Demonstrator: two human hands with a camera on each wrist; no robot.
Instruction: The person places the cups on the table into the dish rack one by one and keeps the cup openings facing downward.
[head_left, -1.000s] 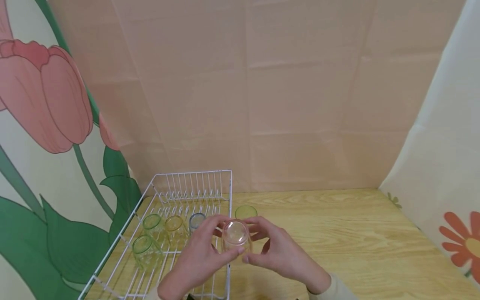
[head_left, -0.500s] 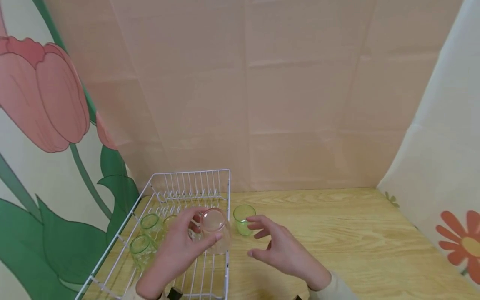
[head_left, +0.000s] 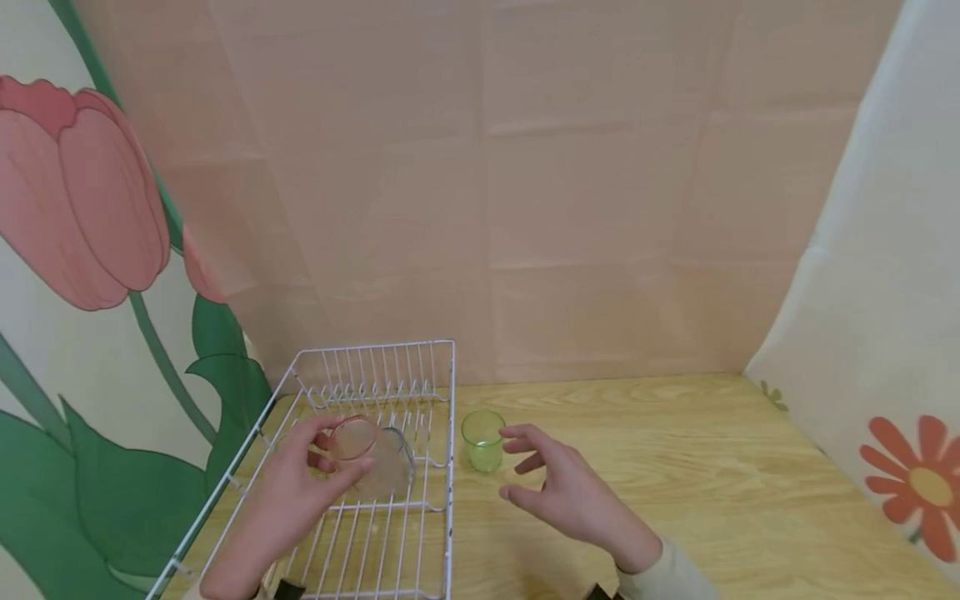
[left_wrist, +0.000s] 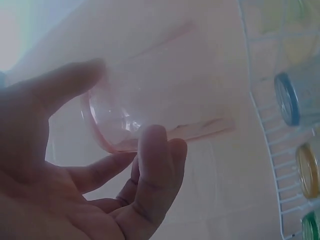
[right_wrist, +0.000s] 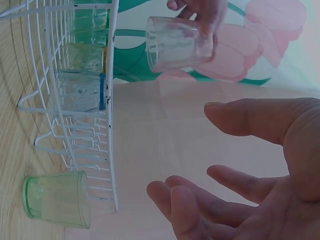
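Observation:
My left hand (head_left: 296, 479) grips a clear pink glass (left_wrist: 150, 95) near its base, thumb on one side and fingers on the other. The glass hangs mouth down above the white wire dish rack (head_left: 452, 433). Relaxed and holding nothing, my right hand (head_left: 573, 500) hovers to the right of the rack. Near its fingertips in the head view, a green glass (head_left: 483, 450) stands upright on the table, apart from the hand. In the right wrist view a blue-rimmed glass (right_wrist: 80, 90), a yellow glass (right_wrist: 87, 57) and a green tumbler (right_wrist: 90, 22) sit in the rack.
The rack's upright wire dividers (head_left: 382, 392) line its back end. A wood-grain table (head_left: 637, 467) extends to the right. A pinkish cloth (head_left: 600, 208) hangs behind, with flower-printed sheets (head_left: 97, 200) at the sides.
The right hand has let go of the pink glass and stays right of the rack. My left hand has carried the glass leftward over the rack.

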